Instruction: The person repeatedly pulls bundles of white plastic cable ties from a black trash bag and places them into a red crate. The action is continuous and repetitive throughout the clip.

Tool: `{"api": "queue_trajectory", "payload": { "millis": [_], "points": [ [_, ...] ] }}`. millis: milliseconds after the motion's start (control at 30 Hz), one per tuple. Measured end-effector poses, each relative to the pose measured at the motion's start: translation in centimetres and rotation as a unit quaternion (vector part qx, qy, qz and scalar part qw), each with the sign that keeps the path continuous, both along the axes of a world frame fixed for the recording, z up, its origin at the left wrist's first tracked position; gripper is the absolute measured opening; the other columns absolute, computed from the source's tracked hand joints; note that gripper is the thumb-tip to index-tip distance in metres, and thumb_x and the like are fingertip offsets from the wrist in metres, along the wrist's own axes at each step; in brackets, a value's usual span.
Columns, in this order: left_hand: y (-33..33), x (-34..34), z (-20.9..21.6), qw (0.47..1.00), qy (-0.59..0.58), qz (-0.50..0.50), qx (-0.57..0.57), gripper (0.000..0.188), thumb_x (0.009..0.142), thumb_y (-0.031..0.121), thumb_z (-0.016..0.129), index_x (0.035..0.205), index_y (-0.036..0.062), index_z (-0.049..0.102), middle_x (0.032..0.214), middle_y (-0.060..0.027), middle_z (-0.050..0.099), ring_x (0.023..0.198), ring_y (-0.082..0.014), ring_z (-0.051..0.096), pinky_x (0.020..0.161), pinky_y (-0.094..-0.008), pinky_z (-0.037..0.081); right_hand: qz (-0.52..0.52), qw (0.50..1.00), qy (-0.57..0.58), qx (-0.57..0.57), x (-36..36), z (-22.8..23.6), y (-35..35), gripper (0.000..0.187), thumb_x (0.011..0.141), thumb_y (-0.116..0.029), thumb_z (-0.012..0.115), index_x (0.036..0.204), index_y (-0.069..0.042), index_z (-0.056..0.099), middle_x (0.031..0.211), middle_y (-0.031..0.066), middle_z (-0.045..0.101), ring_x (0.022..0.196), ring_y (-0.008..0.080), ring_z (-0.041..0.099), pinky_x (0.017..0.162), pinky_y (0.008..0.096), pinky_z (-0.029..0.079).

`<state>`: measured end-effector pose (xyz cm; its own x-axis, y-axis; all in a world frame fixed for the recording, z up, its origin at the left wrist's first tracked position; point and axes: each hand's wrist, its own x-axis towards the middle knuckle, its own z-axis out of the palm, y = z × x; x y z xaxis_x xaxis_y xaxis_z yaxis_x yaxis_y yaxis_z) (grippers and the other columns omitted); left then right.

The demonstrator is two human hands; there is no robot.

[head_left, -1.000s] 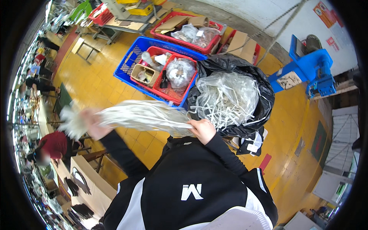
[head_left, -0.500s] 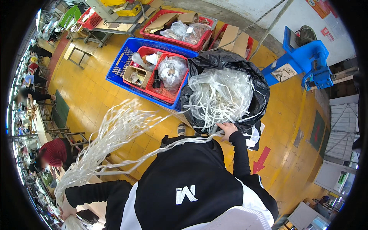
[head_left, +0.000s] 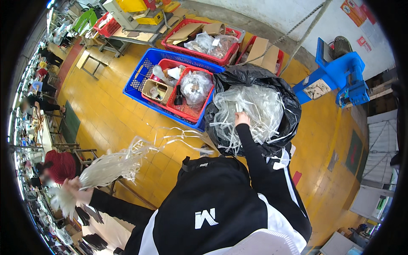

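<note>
My left hand is closed round a large bundle of thin white plastic strips, held out at the left above a table. Loose strip ends trail from the bundle toward the middle. My right hand reaches into a black plastic bag, which has a clear plastic bag inside it. Its fingers look curled, with pale strips showing just beyond them, though they are partly hidden. More white strips lie heaped in the bag around that hand and hang over its near edge.
Left of the bag stands a blue crate holding red baskets with plastic bags and scraps. Behind are more red crates and leaning cardboard. A blue machine stands at the right. Seated people work along the left, one in a red top.
My right hand has moved from the bag's near edge into the bag, and the strips that stretched to it have dropped away. My left hand has risen with the bundle.
</note>
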<state>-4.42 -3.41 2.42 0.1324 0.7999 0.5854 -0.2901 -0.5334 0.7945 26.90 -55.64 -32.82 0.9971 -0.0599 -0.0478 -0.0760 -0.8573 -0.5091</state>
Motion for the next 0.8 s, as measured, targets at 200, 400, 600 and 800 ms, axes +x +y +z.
{"api": "queue_trajectory", "payload": {
  "millis": [200, 400, 600, 800],
  "points": [
    [-12.3, 8.0, -12.9, 0.876, 0.245, -0.325, -0.259, 0.031, 0.08, 0.017, 0.055, 0.106, 0.0009, 0.054, 0.061, 0.0064, 0.037, 0.05, -0.0032, 0.035, 0.045, -0.0185, 0.031, 0.086, 0.949, -0.064, 0.297, -6.8, 11.7, 4.3, 0.017, 0.081, -0.006, 0.053, 0.096, -0.007, 0.063, 0.08, 0.0113, 0.062, 0.068, 0.0203, 0.061, 0.062, 0.028, 0.047],
    [-25.7, 15.9, -15.8, 0.592, 0.333, -0.591, -0.436, 0.043, 0.091, 0.033, 0.043, 0.116, -0.0005, 0.051, 0.073, -0.0017, 0.053, 0.053, -0.0046, 0.04, 0.048, -0.0174, 0.031, 0.289, 0.878, -0.112, 0.364, -11.2, 22.2, 8.9, 0.014, 0.078, -0.003, 0.059, 0.093, -0.004, 0.061, 0.085, 0.0106, 0.062, 0.073, 0.0233, 0.062, 0.064, 0.028, 0.048],
    [-24.9, 20.0, -12.0, 0.644, 0.197, -0.613, -0.412, 0.041, 0.09, 0.031, 0.047, 0.114, -0.0028, 0.049, 0.081, -0.0035, 0.056, 0.054, -0.0065, 0.042, 0.051, -0.0195, 0.034, 0.275, 0.886, -0.004, 0.374, -12.7, 22.5, 8.0, 0.026, 0.08, -0.007, 0.061, 0.106, -0.005, 0.057, 0.081, 0.0102, 0.061, 0.064, 0.0229, 0.06, 0.058, 0.0266, 0.047],
    [-25.3, 20.7, -11.5, 0.606, 0.136, -0.634, -0.461, 0.042, 0.09, 0.033, 0.047, 0.113, -0.0023, 0.049, 0.077, -0.0046, 0.055, 0.058, -0.0077, 0.046, 0.055, -0.0193, 0.037, 0.245, 0.897, -0.017, 0.367, -12.9, 21.7, 6.1, 0.014, 0.083, -0.01, 0.058, 0.092, 0.0, 0.063, 0.075, 0.012, 0.062, 0.064, 0.0226, 0.06, 0.059, 0.0286, 0.046]
  ]
}}
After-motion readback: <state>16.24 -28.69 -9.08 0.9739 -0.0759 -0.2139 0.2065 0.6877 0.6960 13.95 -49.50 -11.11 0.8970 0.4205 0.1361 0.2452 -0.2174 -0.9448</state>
